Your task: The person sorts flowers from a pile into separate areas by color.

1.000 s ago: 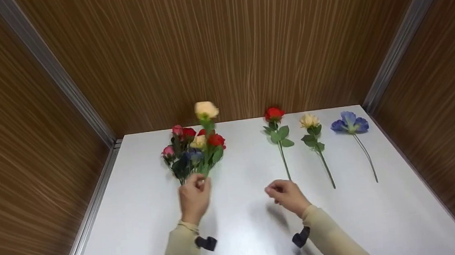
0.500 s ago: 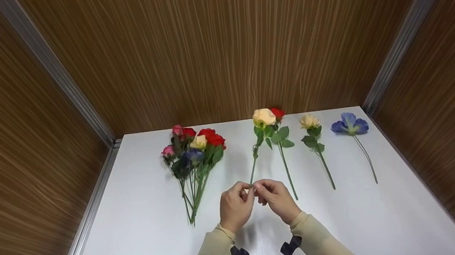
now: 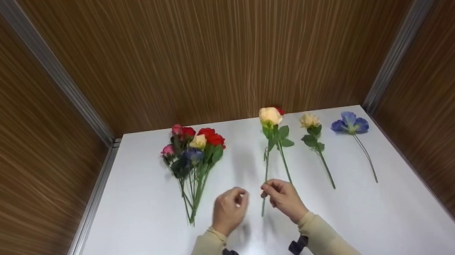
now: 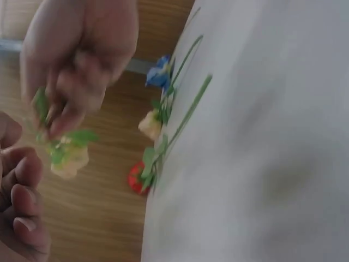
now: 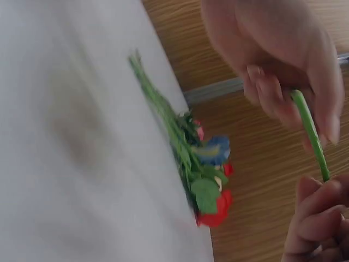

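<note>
At the left of the head view a bunch of flowers (image 3: 192,156) was laid on the white table (image 3: 146,229), its stems pointing toward the lower edge. Lower centre, the left hand (image 3: 228,210) was seen with fingers loosely curled and nothing held, just beside the stem. To its right, the cream rose (image 3: 270,116) was held up by the right hand (image 3: 283,197), its green stem pinched between thumb and fingertips near the lower part, the bloom raised toward the upper centre, in front of a red rose (image 3: 281,139) lying on the table. Further right a yellow flower (image 3: 309,121) and a blue flower (image 3: 349,123) were laid apart. The cream rose was judged light, its stem thin and bendable, its petals soft; the lower or middle stem was judged the best place for it to be taken
</note>
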`<action>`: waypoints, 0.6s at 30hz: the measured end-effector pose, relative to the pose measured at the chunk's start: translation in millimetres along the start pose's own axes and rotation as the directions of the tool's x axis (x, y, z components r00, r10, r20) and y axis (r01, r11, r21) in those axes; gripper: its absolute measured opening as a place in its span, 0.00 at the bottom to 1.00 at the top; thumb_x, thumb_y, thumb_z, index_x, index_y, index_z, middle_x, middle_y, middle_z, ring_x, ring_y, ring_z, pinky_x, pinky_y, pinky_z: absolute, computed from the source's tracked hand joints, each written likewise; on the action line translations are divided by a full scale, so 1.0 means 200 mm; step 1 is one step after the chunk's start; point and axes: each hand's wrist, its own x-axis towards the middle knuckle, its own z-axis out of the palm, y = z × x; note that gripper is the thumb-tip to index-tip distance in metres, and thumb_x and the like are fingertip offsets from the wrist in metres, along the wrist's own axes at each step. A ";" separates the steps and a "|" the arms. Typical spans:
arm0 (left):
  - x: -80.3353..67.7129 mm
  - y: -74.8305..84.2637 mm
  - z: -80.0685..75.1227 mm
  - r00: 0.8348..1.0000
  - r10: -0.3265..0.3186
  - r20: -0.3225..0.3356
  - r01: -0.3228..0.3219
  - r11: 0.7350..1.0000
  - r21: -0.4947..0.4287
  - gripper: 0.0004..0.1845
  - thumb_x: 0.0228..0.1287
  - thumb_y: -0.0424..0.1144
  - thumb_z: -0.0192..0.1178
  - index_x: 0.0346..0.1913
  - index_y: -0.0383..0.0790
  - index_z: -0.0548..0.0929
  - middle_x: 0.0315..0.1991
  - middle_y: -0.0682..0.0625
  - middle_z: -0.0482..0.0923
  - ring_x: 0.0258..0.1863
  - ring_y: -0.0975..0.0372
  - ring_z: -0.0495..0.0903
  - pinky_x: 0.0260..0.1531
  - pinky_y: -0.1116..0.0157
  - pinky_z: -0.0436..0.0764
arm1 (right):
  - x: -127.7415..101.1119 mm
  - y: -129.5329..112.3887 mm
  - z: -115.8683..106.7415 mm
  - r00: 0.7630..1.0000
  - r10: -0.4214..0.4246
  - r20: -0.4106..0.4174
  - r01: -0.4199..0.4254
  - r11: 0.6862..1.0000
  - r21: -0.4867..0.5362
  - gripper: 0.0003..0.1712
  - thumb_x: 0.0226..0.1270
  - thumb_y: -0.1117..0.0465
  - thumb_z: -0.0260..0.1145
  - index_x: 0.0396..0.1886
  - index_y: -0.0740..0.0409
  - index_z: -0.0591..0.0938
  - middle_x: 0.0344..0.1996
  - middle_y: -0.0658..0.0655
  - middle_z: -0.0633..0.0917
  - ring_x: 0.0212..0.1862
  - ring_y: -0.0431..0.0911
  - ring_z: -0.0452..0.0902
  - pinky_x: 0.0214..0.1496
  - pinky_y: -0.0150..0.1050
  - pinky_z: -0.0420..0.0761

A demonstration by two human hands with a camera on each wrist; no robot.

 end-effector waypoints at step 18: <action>-0.20 -0.75 -0.46 0.688 -0.725 -0.030 0.698 0.650 0.299 0.16 0.61 0.50 0.62 0.33 0.37 0.80 0.27 0.47 0.80 0.27 0.54 0.78 0.30 0.54 0.74 | 0.06 0.33 -0.88 0.942 -0.116 -0.315 -0.114 0.772 -0.626 0.17 0.73 0.54 0.57 0.48 0.63 0.83 0.31 0.60 0.85 0.25 0.45 0.77 0.27 0.39 0.77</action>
